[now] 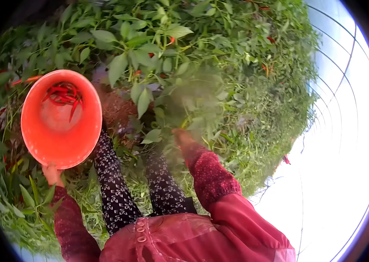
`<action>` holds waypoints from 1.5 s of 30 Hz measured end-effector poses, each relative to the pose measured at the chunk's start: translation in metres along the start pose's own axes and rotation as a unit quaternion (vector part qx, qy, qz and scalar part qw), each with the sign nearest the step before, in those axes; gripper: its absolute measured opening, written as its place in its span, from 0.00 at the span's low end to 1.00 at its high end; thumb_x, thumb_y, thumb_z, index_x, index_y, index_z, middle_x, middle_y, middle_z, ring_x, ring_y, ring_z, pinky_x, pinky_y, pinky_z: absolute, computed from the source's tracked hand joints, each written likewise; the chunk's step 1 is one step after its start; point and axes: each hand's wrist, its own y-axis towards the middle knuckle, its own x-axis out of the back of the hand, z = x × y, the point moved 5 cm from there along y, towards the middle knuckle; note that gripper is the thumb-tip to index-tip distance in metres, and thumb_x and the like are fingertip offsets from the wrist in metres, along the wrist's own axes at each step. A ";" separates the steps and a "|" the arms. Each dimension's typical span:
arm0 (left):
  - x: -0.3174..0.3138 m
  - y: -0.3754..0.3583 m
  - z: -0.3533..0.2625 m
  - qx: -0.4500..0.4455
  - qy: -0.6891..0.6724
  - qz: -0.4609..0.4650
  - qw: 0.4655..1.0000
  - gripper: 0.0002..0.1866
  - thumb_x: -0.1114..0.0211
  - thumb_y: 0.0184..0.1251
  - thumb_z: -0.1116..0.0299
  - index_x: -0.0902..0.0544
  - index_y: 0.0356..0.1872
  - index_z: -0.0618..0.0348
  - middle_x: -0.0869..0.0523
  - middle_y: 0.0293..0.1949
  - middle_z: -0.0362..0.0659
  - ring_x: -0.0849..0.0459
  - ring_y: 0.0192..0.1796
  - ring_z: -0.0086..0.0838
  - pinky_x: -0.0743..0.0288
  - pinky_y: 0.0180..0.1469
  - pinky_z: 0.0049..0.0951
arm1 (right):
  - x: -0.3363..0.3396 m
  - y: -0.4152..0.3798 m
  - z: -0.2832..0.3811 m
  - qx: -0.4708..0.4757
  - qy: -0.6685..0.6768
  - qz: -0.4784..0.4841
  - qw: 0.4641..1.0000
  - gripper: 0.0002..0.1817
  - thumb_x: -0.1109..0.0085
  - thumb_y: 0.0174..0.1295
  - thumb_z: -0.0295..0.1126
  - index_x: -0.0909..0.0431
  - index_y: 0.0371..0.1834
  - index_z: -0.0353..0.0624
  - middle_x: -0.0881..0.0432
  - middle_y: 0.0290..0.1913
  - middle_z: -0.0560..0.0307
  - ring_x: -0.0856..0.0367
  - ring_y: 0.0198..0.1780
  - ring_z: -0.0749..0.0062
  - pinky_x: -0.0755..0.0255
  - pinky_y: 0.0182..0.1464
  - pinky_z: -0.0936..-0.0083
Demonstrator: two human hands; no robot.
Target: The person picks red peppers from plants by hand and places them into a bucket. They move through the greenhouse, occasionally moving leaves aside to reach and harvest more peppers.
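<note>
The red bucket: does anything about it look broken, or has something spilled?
Nothing plainly odd: the bucket shows no obvious crack, the left hand holds its near edge, and red peppers lie bunched inside. Whether the pepper just outside it fell there, I can't tell.

I have a clear way down into the red bucket [64,146]: its mouth faces me, and only peppers [63,94] take up part of its bottom. The left hand [52,174] blocks the near rim, and leafy plants [27,197] crowd the left side. Between the bucket and the right hand [183,138] I find a brown patch [121,108], but broad leaves [144,103] hang across its right edge. Dense foliage [245,105] hems in the right hand, and the patterned trouser legs [116,192] bar the near side.
</note>
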 end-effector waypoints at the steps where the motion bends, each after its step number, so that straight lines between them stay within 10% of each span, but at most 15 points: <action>1: -0.064 0.027 0.006 0.010 0.003 0.073 0.997 0.27 0.49 0.55 0.75 0.37 0.60 0.57 0.28 0.54 0.47 0.26 0.52 0.37 0.30 0.51 0.40 | 0.033 -0.028 0.016 0.045 0.020 -0.055 0.997 0.15 0.61 0.66 0.33 0.29 0.53 0.47 0.26 0.51 0.48 0.22 0.43 0.67 0.26 0.44 0.72; 3: 0.014 -0.037 -0.089 -0.092 0.021 -0.007 0.996 0.26 0.49 0.55 0.75 0.36 0.58 0.58 0.27 0.52 0.47 0.24 0.49 0.38 0.24 0.42 0.41 | -0.069 -0.009 0.053 0.270 -0.445 -0.092 0.849 0.14 0.58 0.65 0.33 0.24 0.43 0.39 0.22 0.45 0.50 0.23 0.40 0.72 0.30 0.41 0.77; 5: 0.016 -0.032 -0.085 -0.090 0.010 0.007 0.996 0.28 0.48 0.53 0.75 0.36 0.60 0.54 0.29 0.54 0.47 0.25 0.49 0.40 0.24 0.41 0.43 | -0.067 -0.008 0.050 0.155 -0.346 -0.134 0.915 0.14 0.54 0.63 0.35 0.24 0.43 0.37 0.22 0.39 0.50 0.23 0.39 0.68 0.29 0.41 0.74; 6: 0.016 -0.008 -0.083 -0.106 -0.009 0.020 0.994 0.28 0.48 0.53 0.74 0.35 0.60 0.53 0.29 0.54 0.47 0.25 0.49 0.40 0.24 0.42 0.44 | -0.057 0.028 0.038 0.355 -0.403 -0.132 0.833 0.15 0.52 0.62 0.37 0.25 0.42 0.36 0.21 0.33 0.48 0.22 0.37 0.63 0.29 0.39 0.71; 7: 0.011 -0.014 -0.087 -0.109 -0.006 0.029 0.994 0.28 0.48 0.53 0.74 0.35 0.60 0.53 0.29 0.54 0.47 0.25 0.49 0.40 0.24 0.42 0.44 | -0.058 0.029 0.038 0.358 -0.398 -0.140 0.833 0.15 0.52 0.62 0.37 0.25 0.42 0.36 0.21 0.33 0.48 0.22 0.37 0.63 0.29 0.39 0.71; 9: 0.007 -0.040 -0.090 -0.126 0.020 -0.006 0.992 0.30 0.47 0.52 0.73 0.36 0.61 0.51 0.31 0.56 0.47 0.27 0.51 0.40 0.25 0.44 0.44 | -0.050 0.029 0.040 0.232 -0.411 -0.180 0.863 0.15 0.49 0.60 0.37 0.25 0.43 0.37 0.22 0.35 0.44 0.22 0.37 0.59 0.29 0.39 0.68; 10: 0.018 -0.016 -0.082 -0.111 0.023 0.004 0.994 0.29 0.46 0.53 0.72 0.37 0.61 0.51 0.31 0.56 0.46 0.28 0.52 0.39 0.25 0.44 0.43 | -0.064 0.016 0.052 0.323 -0.659 -0.146 0.664 0.16 0.48 0.58 0.37 0.25 0.42 0.35 0.22 0.38 0.43 0.23 0.35 0.55 0.30 0.39 0.64; 13: 0.035 0.016 -0.072 -0.136 0.036 0.063 0.988 0.32 0.41 0.59 0.55 0.41 0.63 0.48 0.36 0.61 0.45 0.33 0.57 0.38 0.35 0.58 0.42 | -0.058 0.007 0.057 0.246 -0.529 -0.178 0.792 0.16 0.48 0.58 0.37 0.25 0.41 0.35 0.22 0.38 0.42 0.23 0.35 0.55 0.30 0.40 0.64; 16: 0.031 -0.010 -0.081 -0.127 0.028 0.054 0.990 0.27 0.43 0.58 0.65 0.37 0.61 0.52 0.31 0.57 0.44 0.29 0.54 0.37 0.29 0.51 0.40 | -0.058 0.000 0.061 0.227 -0.514 -0.187 0.806 0.16 0.49 0.59 0.38 0.25 0.41 0.34 0.22 0.39 0.42 0.23 0.36 0.55 0.30 0.40 0.63; 29: 0.071 0.045 -0.059 -0.136 0.153 0.063 0.977 0.31 0.40 0.58 0.58 0.39 0.62 0.55 0.30 0.56 0.48 0.28 0.52 0.39 0.33 0.53 0.36 | -0.063 -0.009 0.074 0.209 -0.504 -0.224 0.808 0.15 0.57 0.63 0.35 0.26 0.43 0.36 0.23 0.38 0.47 0.24 0.38 0.58 0.30 0.43 0.65; 33: 0.037 -0.016 -0.079 -0.211 0.090 0.130 0.965 0.28 0.40 0.60 0.57 0.33 0.56 0.64 0.25 0.51 0.49 0.24 0.47 0.35 0.30 0.49 0.35 | 0.000 0.131 0.011 0.300 -0.561 -0.262 0.726 0.16 0.59 0.64 0.35 0.27 0.43 0.33 0.23 0.39 0.44 0.23 0.38 0.56 0.31 0.42 0.63; 36: 0.042 -0.005 -0.088 -0.307 0.182 0.051 0.933 0.26 0.41 0.61 0.60 0.31 0.55 0.66 0.25 0.51 0.50 0.25 0.49 0.35 0.32 0.51 0.33 | -0.010 0.083 0.007 0.475 -0.053 0.025 0.878 0.14 0.54 0.62 0.36 0.32 0.48 0.43 0.25 0.32 0.60 0.26 0.32 0.70 0.31 0.35 0.73; 38: 0.027 -0.039 -0.100 -0.300 0.180 0.034 0.936 0.23 0.46 0.63 0.62 0.33 0.57 0.63 0.26 0.53 0.48 0.27 0.52 0.37 0.33 0.52 0.34 | -0.107 -0.041 0.062 0.053 0.027 -0.055 0.997 0.20 0.49 0.59 0.36 0.35 0.54 0.45 0.25 0.33 0.58 0.27 0.31 0.72 0.31 0.32 0.72; 45: 0.030 -0.046 -0.101 -0.254 0.257 -0.021 0.932 0.22 0.47 0.64 0.62 0.33 0.56 0.63 0.26 0.52 0.48 0.26 0.52 0.37 0.33 0.51 0.35 | -0.165 -0.061 0.044 0.072 -0.012 -0.009 0.997 0.18 0.59 0.65 0.32 0.38 0.58 0.42 0.24 0.33 0.53 0.28 0.26 0.75 0.31 0.25 0.77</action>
